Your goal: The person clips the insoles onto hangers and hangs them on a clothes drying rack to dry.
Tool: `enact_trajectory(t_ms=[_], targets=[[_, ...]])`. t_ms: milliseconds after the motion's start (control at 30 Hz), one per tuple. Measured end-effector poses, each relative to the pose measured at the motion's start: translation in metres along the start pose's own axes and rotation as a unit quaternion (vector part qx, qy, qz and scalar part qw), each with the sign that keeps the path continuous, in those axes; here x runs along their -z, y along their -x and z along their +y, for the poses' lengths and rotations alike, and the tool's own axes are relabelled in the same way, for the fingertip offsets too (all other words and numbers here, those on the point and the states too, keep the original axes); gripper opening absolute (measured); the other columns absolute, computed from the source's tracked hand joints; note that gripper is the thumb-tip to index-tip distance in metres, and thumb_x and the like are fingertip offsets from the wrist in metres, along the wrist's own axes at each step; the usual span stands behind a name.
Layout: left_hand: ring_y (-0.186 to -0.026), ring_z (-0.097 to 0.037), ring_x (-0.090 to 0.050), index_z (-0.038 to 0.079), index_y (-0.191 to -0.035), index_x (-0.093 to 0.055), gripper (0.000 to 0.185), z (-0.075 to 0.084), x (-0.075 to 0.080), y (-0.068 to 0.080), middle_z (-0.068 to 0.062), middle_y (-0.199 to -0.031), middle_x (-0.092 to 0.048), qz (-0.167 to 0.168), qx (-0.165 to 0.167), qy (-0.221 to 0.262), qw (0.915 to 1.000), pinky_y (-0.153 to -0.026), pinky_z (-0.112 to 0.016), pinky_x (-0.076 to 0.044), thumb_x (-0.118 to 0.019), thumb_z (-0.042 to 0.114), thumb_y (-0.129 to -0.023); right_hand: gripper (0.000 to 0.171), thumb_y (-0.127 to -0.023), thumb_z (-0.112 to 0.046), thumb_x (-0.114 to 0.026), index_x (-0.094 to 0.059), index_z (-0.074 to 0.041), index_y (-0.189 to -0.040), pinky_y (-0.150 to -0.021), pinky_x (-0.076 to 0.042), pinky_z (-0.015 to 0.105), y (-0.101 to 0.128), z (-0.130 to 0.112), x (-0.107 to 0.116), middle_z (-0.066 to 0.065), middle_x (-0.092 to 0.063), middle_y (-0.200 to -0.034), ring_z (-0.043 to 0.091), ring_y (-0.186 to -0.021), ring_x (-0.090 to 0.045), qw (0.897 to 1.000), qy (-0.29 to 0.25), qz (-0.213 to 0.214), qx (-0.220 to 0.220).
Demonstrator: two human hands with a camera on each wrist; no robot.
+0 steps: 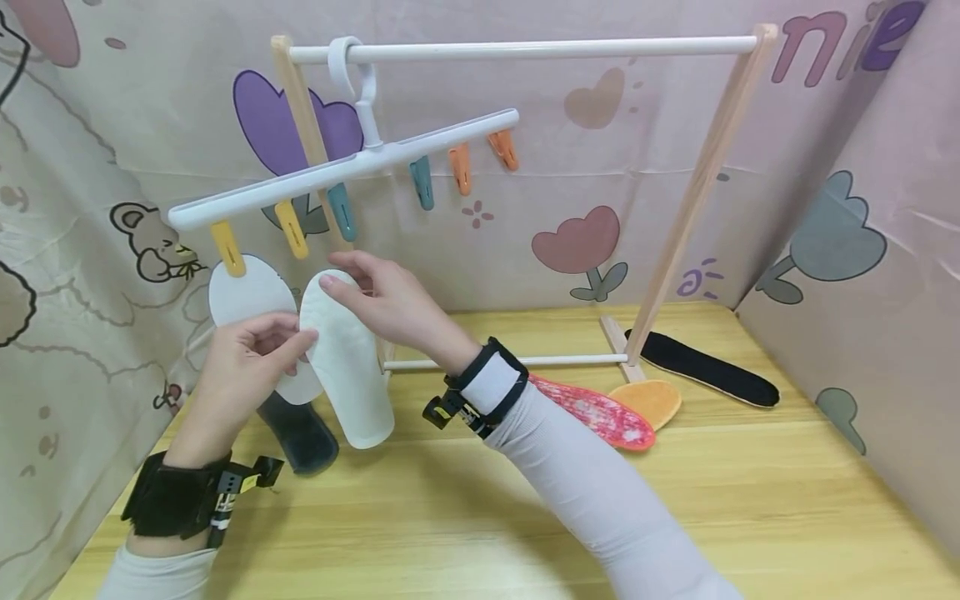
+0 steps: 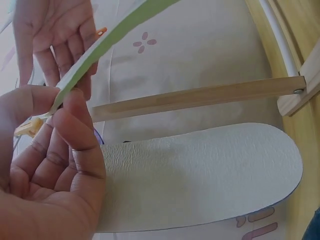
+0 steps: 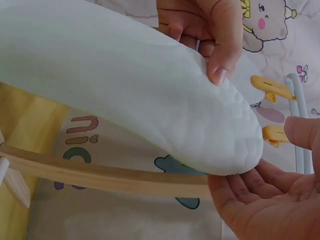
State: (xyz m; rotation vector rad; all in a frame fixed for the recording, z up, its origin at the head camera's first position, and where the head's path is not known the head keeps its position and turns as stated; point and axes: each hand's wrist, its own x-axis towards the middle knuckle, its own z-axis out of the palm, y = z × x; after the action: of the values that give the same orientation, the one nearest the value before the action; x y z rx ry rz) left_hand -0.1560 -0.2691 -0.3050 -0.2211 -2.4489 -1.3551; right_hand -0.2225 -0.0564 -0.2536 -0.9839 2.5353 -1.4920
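Observation:
My left hand [image 1: 251,367] pinches the side edge of a pale green-white insole [image 1: 348,367] between thumb and fingers. Around its upper end is my right hand [image 1: 397,300]; in the right wrist view the fingers [image 3: 265,187] touch the tip from beneath, and the thumb stands apart from it. Just behind, a white insole [image 1: 251,292] hangs from a yellow clip [image 1: 228,248] at the hanger's left end. A second yellow clip [image 1: 291,228] above the held insole carries nothing. The white hanger [image 1: 300,182] tilts down to the left.
The hanger hooks over the top bar [image 1: 555,50] of a wooden rack [image 1: 701,183]. Teal [image 1: 422,183] and orange clips [image 1: 460,169] hang along it. A dark insole [image 1: 300,437] lies under the hanging one. Red [image 1: 600,412], orange [image 1: 652,400] and black insoles [image 1: 705,368] lie at right.

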Motion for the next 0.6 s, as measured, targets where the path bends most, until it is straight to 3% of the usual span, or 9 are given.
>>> enact_trajectory(t_ms=[167,333,600], targets=[[-0.069,-0.011,-0.064,0.005,-0.115,-0.076,0.025,-0.001,0.003,-0.001,0.015,-0.079,-0.072,0.013,0.021,0.0,0.9997,-0.059,-0.024,-0.053,-0.076,0.027,-0.102,0.057,-0.113,-0.04,-0.055,-0.046,-0.011,-0.162,-0.111,-0.056,0.031,-0.012,-0.013,-0.001,0.006,-0.058,-0.16,0.021,-0.143,-0.062,1.0,0.003,0.0,0.015],[-0.066,-0.01,-0.063,0.003,-0.117,-0.076,0.024,-0.002,0.006,-0.003,0.018,-0.078,-0.071,0.025,0.014,-0.004,0.9996,-0.057,-0.024,-0.05,-0.077,0.023,-0.102,0.063,-0.113,-0.043,-0.053,-0.039,-0.011,-0.165,-0.114,-0.052,0.026,-0.023,-0.023,-0.002,0.006,-0.058,-0.161,0.015,-0.145,-0.059,1.0,-0.001,-0.014,0.004],[-0.067,-0.011,-0.062,0.004,-0.117,-0.076,0.025,-0.002,0.008,-0.002,0.016,-0.079,-0.072,0.031,0.01,-0.013,0.9994,-0.058,-0.022,-0.051,-0.076,0.025,-0.102,0.072,-0.114,-0.048,-0.045,-0.018,-0.018,-0.173,-0.124,-0.044,0.033,-0.028,-0.032,-0.005,0.0,-0.046,-0.17,0.01,-0.155,-0.047,0.999,0.002,-0.03,-0.021]])
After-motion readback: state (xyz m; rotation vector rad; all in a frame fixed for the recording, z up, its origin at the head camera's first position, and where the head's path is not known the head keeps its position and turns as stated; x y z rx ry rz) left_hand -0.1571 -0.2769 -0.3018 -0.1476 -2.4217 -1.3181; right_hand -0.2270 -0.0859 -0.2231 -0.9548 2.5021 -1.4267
